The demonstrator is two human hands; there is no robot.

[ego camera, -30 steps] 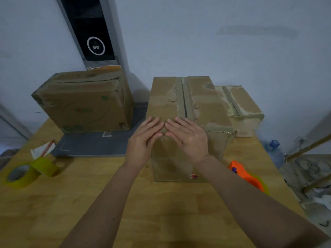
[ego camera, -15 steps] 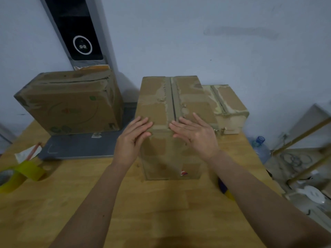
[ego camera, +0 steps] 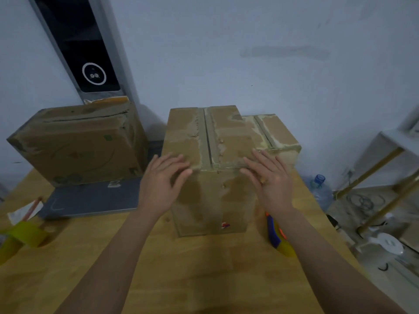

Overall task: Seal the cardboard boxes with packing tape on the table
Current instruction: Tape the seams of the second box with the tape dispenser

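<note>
A tall cardboard box stands in the middle of the wooden table, its top flaps closed with a strip of tape along the centre seam. My left hand is at the box's near left top corner, fingers spread and relaxed. My right hand is at the near right top corner, fingers straight, holding nothing. An orange and blue tape dispenser lies right of the box, partly hidden by my right forearm. A yellow tape roll lies at the table's left edge.
A large worn box stands at the back left on a grey mat. A smaller box sits behind the middle box on the right. Paper with a pencil lies at far left. A water bottle and a rack stand on the floor at right.
Both hands have slid apart from the middle of the box's front top edge out to its two near corners. The view has shifted slightly.
</note>
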